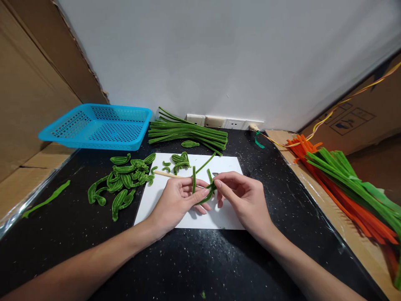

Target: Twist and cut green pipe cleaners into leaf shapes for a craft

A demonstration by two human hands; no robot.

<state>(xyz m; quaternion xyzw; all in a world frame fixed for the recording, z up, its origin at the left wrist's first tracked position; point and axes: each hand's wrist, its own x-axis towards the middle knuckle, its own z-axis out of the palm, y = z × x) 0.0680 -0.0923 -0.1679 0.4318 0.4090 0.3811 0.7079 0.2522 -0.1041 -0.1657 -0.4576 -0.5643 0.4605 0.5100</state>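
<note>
Above a white sheet of paper [156, 209], my left hand [180, 200] and my right hand [241, 194] both pinch a bent green pipe cleaner [205, 200]. Its loops and stray ends stick up between the fingers; one end rises past my left fingers. My right thumb and forefinger close on its right side, partly hiding it. Behind my left hand a thin wooden stick [166, 174] lies on the paper. Near the paper's top edge sit small curled green pieces [180, 161]. Left of the paper is a pile of leaf-shaped bent pipe cleaners [127, 179].
A blue plastic basket [125, 144] stands at the back left. A bundle of straight green pipe cleaners [188, 133] lies by the wall sockets [234, 124]. Orange stems [354, 217] and brighter green stems [351, 175] rest on cardboard at right. A green strip [48, 200] lies far left.
</note>
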